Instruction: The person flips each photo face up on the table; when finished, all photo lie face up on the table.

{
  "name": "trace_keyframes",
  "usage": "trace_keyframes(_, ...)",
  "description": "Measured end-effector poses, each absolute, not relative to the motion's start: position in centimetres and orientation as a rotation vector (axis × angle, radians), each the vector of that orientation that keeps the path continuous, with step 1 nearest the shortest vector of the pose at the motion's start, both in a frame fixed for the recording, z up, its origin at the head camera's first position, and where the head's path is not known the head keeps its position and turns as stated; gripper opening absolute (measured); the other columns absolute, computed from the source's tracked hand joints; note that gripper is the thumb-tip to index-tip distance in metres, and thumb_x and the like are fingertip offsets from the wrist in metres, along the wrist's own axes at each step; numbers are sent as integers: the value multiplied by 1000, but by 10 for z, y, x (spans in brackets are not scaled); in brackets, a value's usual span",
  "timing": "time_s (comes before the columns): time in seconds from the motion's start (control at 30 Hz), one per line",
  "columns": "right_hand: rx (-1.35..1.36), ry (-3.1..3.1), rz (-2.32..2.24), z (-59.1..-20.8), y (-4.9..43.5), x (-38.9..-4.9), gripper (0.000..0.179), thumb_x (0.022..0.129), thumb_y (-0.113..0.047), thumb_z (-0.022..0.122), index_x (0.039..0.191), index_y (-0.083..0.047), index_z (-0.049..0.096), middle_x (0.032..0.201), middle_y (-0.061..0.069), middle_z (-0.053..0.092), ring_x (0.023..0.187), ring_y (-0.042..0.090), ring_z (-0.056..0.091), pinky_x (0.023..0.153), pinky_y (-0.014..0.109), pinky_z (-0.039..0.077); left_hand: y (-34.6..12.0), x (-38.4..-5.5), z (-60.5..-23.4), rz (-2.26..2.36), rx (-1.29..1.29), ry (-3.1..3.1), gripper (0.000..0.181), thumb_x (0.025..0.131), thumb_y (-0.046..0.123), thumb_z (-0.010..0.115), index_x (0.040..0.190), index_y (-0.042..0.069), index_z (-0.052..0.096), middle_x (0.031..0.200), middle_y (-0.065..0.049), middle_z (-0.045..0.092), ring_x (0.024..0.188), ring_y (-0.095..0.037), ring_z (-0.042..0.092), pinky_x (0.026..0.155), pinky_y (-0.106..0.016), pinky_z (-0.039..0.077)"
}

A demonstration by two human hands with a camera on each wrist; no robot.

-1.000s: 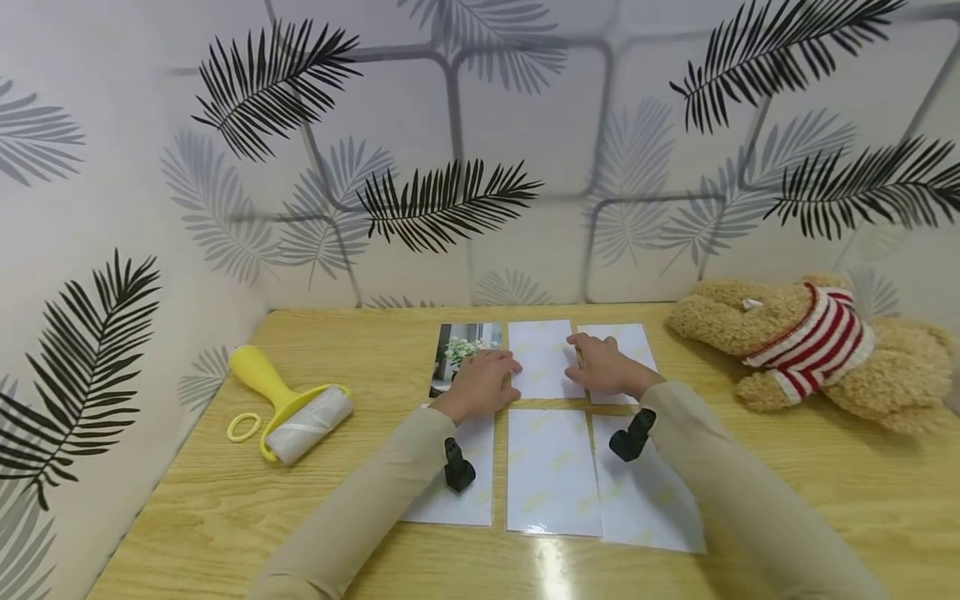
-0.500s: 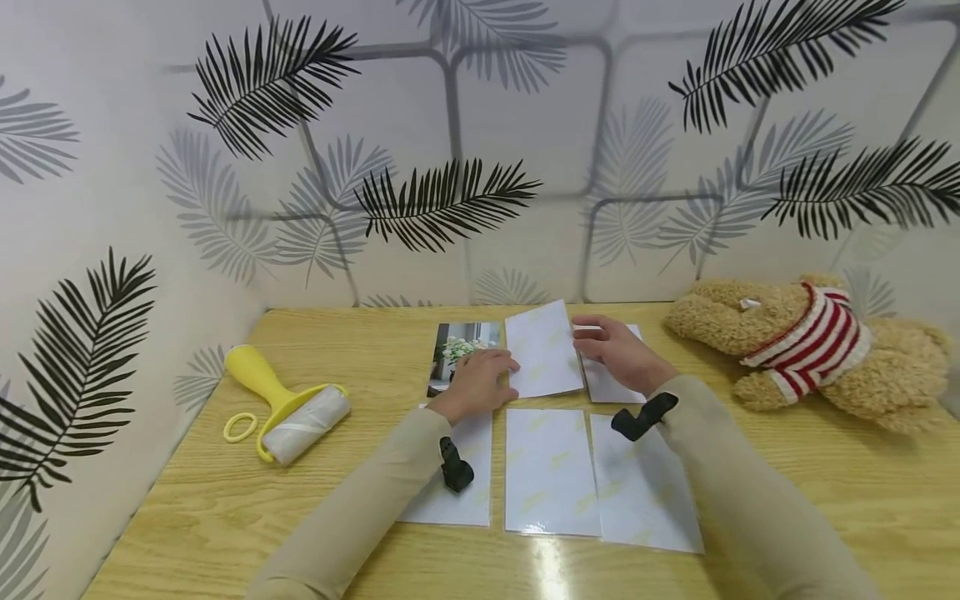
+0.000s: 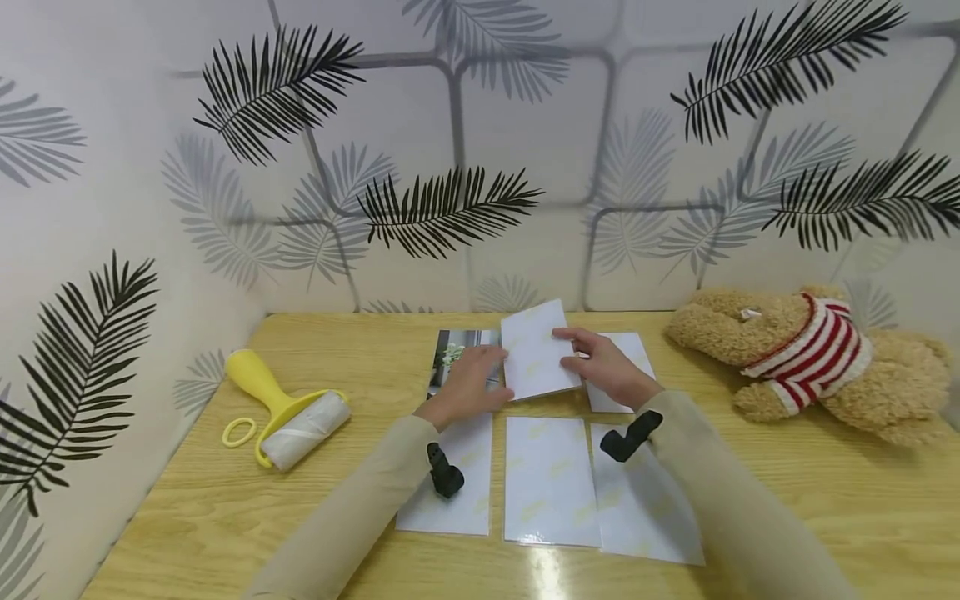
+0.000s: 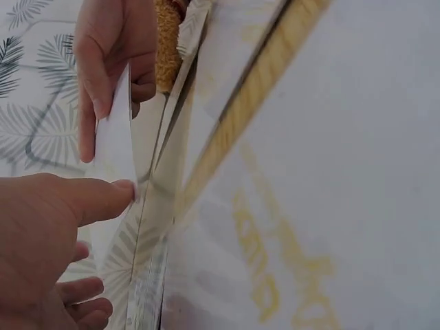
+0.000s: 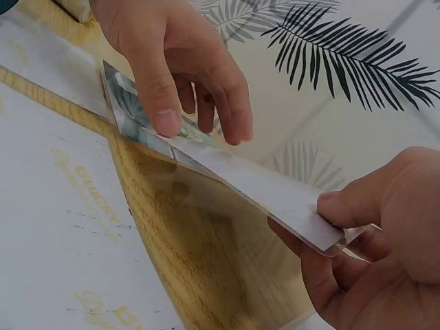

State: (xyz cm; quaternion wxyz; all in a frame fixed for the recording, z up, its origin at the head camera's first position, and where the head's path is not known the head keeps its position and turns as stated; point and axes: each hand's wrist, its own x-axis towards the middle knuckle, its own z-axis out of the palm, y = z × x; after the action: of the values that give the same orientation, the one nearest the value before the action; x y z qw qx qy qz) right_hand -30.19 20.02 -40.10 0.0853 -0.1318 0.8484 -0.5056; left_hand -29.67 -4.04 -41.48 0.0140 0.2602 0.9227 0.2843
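Note:
Between my two hands a photo print [image 3: 536, 354] is tilted up off the table, its white, yellow-lettered back showing. Its picture side is hidden. My right hand [image 3: 609, 368] pinches its right edge, thumb on the white back and fingers curled beneath, as the right wrist view shows. At the left edge my left hand [image 3: 468, 385] touches the print with the thumb tip [image 5: 167, 122], its other fingers loosely spread. Partly under that hand lies a face-up photo of flowers [image 3: 444, 358]. Another print [image 3: 628, 379], back up, lies behind my right hand.
In front lie three more white-backed prints, at left [image 3: 468, 500], middle [image 3: 551, 483] and right [image 3: 652, 508]. A yellow-handled lint roller [image 3: 288, 408] rests at the left. A teddy bear [image 3: 810, 350] in a striped top lies at the right, near the patterned wall [image 3: 525, 125].
My right hand has taken hold of the middle back print and raised its right side off the table. The left hand has stayed at its left edge, shifting slightly.

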Motion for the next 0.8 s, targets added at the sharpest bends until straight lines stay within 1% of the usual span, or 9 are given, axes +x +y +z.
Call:
trace_keyframes(0.07,-380,2482,-1547,-400,201,-301,53,97,-9,53,148,-7,37,154,19,30,134,39,36,89,38,45,-41,-296,-413,1034,695,2803,64,91,26,65,143,0,38,146,-19,39,136,-37,33,110,-54,30)
trace_keyframes(0.13,-354,2433,-1587,-400,203,-300,54,98,-10,53,149,-10,35,157,16,24,141,39,28,95,42,43,-40,-296,-412,1235,554,2668,70,93,28,63,148,1,28,146,-19,38,135,-35,36,109,-50,34)
trace_keyframes(0.23,-323,2344,-1644,-399,203,-299,55,99,-11,52,150,-14,33,159,14,21,144,37,21,101,46,39,-36,-297,-411,1570,371,2415,69,97,24,58,151,2,22,142,-19,45,124,-33,50,100,-45,45)
trace_keyframes(0.3,-309,2314,-1656,-398,202,-299,55,99,-11,53,150,-14,33,159,14,21,147,34,15,101,46,38,-35,-298,-409,1725,283,2289,65,98,18,55,151,3,21,138,-19,50,110,-29,58,92,-40,50)
trace_keyframes(0.4,-299,2377,-1601,-399,201,-298,54,98,-11,54,149,-11,37,151,21,33,133,37,35,94,42,41,-31,-296,-405,1838,233,2202,60,98,10,53,150,3,25,131,-19,55,87,-21,59,81,-33,51)
trace_keyframes(0.47,-304,2500,-1512,-400,199,-298,50,96,-11,55,144,-7,43,145,25,37,121,38,41,91,41,42,-30,-295,-403,1863,231,2179,57,98,7,52,149,3,27,129,-19,55,78,-16,55,78,-31,50)
trace_keyframes(0.53,-302,2631,-1413,-401,196,-298,45,94,-10,56,138,-4,50,139,29,37,115,40,42,93,45,42,-28,-294,-401,1884,248,2156,55,98,6,52,147,4,29,128,-19,55,74,-15,53,78,-32,50)
trace_keyframes(0.63,-306,2736,-1327,-400,189,-297,39,92,-10,56,131,-2,56,140,29,32,118,43,38,96,51,37,-26,-292,-399,1909,276,2129,54,98,6,53,147,6,31,127,-19,55,73,-15,54,81,-36,51)
trace_keyframes(0.8,-334,2662,-1328,-397,177,-294,40,99,-19,52,134,-2,51,142,23,38,121,40,43,95,47,43,-23,-291,-398,1941,322,2107,53,97,7,55,146,8,36,130,-19,55,76,-13,60,83,-40,54)
